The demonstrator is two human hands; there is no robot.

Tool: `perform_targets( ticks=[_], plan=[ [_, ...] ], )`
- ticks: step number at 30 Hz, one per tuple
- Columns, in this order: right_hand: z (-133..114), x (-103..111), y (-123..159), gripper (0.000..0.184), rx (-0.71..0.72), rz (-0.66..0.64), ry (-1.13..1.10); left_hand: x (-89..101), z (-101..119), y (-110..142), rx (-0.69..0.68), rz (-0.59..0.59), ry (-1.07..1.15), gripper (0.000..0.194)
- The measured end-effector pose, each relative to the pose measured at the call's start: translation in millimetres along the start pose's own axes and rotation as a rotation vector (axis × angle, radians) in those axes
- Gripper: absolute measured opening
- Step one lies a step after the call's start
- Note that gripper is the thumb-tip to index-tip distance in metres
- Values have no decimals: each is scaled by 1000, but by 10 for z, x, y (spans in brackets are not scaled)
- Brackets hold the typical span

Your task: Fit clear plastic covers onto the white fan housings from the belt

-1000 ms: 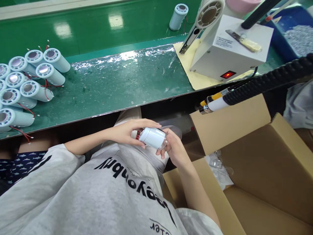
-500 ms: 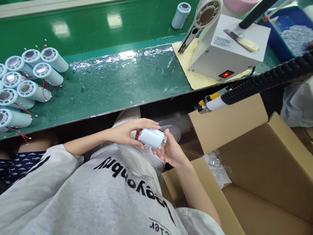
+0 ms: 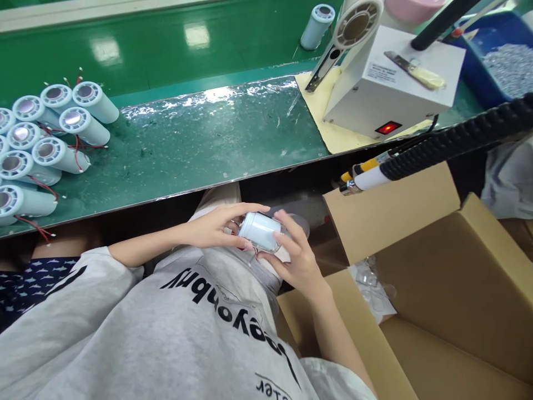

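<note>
Over my lap I hold a light blue cylinder (image 3: 260,230) lying on its side, a clear plastic cover around its right end. My left hand (image 3: 214,226) grips the left end, thumb and fingers on opposite sides. Curled around the covered right end are the fingers of my right hand (image 3: 297,255), its thumb underneath. A bit of red wire shows below the cylinder by my left fingers. The cylinder's left end face is hidden.
Several similar blue cylinders (image 3: 85,126) with red wires stand at the bench's left; another cylinder (image 3: 317,26) is at the back. A white box-shaped device (image 3: 395,83) with a lit red switch bears a knife (image 3: 414,70). A ribbed black hose (image 3: 458,136) crosses above an open carton (image 3: 416,278).
My right hand has turned, its fingers now coming over the cylinder's covered end from the right. The cylinder has rotated slightly in my left hand. The view has shifted a little.
</note>
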State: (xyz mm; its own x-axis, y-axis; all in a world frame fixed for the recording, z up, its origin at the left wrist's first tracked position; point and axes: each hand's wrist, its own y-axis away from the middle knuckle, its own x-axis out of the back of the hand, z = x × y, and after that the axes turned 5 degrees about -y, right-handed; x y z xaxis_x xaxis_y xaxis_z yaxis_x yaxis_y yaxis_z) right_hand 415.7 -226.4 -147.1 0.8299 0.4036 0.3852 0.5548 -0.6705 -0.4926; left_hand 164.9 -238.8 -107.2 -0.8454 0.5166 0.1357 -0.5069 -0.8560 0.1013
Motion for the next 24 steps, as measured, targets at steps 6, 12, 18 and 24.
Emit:
perform_targets(
  ticks=[6,12,18,24],
  plan=[
    [-127,49,-31,56,-518,10,-406,62,-28,-10,-107,-97,-30,73],
    [-220,32,-39,52,-703,79,-492,54,-124,1,-35,-139,130,77],
    [-216,45,-88,51,-766,64,-508,-13,-221,-18,27,-163,336,81],
    [-131,74,-81,56,-797,122,-724,-18,-217,-101,37,-160,362,79]
  ],
)
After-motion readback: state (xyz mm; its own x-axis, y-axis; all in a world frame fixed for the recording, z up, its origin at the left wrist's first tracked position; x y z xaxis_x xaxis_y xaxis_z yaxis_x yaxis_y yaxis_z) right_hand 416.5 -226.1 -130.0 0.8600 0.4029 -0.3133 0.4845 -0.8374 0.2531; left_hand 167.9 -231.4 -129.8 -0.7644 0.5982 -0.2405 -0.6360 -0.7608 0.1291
